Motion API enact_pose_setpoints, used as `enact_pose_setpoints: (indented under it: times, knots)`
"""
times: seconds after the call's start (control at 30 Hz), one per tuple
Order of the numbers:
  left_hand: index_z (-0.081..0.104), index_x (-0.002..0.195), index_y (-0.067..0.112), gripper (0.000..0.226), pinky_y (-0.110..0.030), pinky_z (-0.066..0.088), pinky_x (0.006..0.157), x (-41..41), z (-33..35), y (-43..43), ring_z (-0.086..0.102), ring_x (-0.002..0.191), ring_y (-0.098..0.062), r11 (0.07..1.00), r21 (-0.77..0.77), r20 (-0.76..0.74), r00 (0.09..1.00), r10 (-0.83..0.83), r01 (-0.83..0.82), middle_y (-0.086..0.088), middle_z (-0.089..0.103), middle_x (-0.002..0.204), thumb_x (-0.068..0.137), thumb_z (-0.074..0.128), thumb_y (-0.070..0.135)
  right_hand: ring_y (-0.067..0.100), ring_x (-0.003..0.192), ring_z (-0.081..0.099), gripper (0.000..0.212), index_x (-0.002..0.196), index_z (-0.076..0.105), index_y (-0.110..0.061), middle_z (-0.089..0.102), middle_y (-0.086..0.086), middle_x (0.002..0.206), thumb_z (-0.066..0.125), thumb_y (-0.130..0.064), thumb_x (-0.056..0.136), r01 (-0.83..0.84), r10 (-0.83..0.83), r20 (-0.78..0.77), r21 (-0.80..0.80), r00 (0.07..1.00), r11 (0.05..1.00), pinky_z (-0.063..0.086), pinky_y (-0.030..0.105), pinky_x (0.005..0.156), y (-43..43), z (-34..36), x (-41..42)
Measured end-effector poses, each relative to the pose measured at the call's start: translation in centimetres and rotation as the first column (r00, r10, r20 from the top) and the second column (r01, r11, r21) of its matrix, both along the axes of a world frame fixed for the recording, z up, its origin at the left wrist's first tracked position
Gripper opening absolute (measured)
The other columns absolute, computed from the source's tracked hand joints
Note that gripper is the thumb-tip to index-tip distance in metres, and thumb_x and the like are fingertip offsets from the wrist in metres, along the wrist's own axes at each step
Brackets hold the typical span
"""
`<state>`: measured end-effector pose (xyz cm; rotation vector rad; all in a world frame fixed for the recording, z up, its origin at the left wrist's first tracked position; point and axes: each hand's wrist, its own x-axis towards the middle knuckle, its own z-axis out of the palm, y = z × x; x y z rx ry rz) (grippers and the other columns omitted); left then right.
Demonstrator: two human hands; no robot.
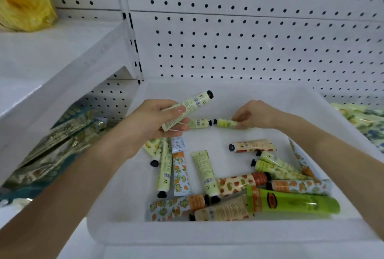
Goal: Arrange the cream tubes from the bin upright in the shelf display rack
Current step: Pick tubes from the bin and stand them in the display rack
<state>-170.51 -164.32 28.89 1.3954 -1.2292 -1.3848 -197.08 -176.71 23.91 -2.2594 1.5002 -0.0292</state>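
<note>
Over the white bin's [207, 232] far side, two pale green tubes [188, 107] are gripped in the left hand [158, 118], fingers curled; a small green tube [227, 123] is pinched by the right hand [256, 113]; loose tubes [204, 170] are seen lying flat inside the bin.

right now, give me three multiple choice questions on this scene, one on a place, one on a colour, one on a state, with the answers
1. Where does the big green tube lie?
A hung on the wall; B in the bin, near right; C on the floor.
2. What colour is the bag on the shelf?
A blue; B red; C yellow.
3. What is the right hand doing?
A its fingers pinch a small tube; B lying flat on the rim; C hanging empty.

Answers: 1 B, it lies on the heap in the bin's near right corner. 2 C, the plastic is plainly yellow. 3 A, the fingers curl round the tube's end.
</note>
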Motion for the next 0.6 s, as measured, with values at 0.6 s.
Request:
enact_pose_setpoints:
  times: [0.6]
  knots:
    - [0.059, 0.108, 0.004, 0.017, -0.033, 0.053, 0.088, 0.2, 0.1, -0.3, 0.069, 0.099, -0.015, 0.999, 0.027, -0.065, 0.997, 0.047, -0.045, -0.006, 0.074, 0.103, 0.095, 0.054, 0.014, 0.009, 0.067, 0.06, 0.018, 0.097, 0.074, -0.015, 0.07, 0.0, 0.091, 0.072, -0.014, 0.079, -0.019, -0.126, 0.601, 0.23, 0.789, 0.973, 0.051, 0.017, 0.061, 3.8, 7.3, 1.6]
